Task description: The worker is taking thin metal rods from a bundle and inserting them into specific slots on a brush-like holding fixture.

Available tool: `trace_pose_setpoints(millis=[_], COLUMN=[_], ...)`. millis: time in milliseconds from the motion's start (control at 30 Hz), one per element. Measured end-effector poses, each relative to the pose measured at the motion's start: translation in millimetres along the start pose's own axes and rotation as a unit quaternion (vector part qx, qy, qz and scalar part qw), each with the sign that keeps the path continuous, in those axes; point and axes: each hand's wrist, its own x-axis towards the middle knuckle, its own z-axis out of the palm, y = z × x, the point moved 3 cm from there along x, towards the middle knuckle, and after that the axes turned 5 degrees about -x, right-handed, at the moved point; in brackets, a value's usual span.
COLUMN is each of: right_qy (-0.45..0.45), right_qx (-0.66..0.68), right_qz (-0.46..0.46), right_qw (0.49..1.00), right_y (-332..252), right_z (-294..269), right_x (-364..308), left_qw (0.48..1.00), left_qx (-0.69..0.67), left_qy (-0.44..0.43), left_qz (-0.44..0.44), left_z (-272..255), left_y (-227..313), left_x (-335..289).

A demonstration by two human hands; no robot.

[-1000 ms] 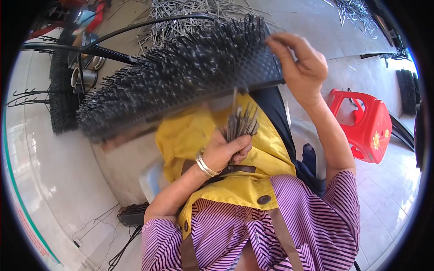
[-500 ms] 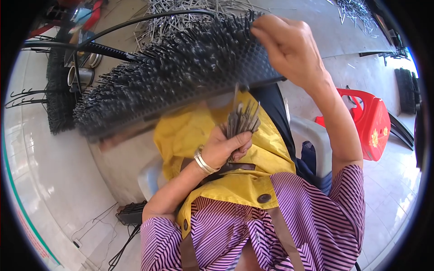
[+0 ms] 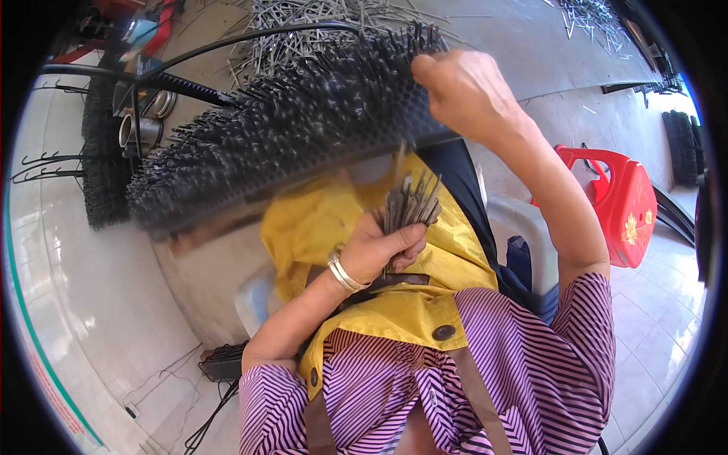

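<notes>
- While the striped shirt (image 3: 531, 356) and the yellow apron (image 3: 462, 262) fill the nearest part of the view, the left hand (image 3: 387, 246) is in front of the apron, with bracelets (image 3: 345, 277) at its wrist. Its fingers are pressed around a bundle of thin strips (image 3: 409, 201), whose ends stand upward out of the fist.
- Beyond the left hand, the black panel (image 3: 303, 121) slants across the view, above the lap. Dense dark strips stick out of it like bristles, and its near edge is blurred.
- At the right end of this panel, the right hand (image 3: 470, 91) is raised, its fingers curled inward. The fingertips are partly hidden, so whether they pinch a strip, I cannot tell. This hand stands in the way and covers part of the panel's perforated end.
- On the right side of the person there is a pale armrest (image 3: 523, 220), and farther out a red stool (image 3: 635, 205) with yellow flowers. On the lower left, a black box (image 3: 224, 362) is seen near some cables.
- Past the panel's left part, a curved black bar (image 3: 250, 34) arches over, and near it is a metal can (image 3: 139, 130).
- Farther away, a large pile of loose strips (image 3: 303, 30) is partly hidden by the panel; a smaller pile (image 3: 595, 29) lies at the upper right.
</notes>
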Motion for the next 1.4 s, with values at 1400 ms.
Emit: trace_pose_setpoints(millis=[1400], right_qy=[0.047], right_qx=[0.696], right_qz=[0.310], right_qw=[0.646], right_y=[1.4], right_z=[14.4], right_x=[-97.3], left_qw=[0.983], left_qx=[0.130], left_qy=[0.100], left_qz=[0.085], left_z=[22.7], left_y=[9.5], left_x=[9.9])
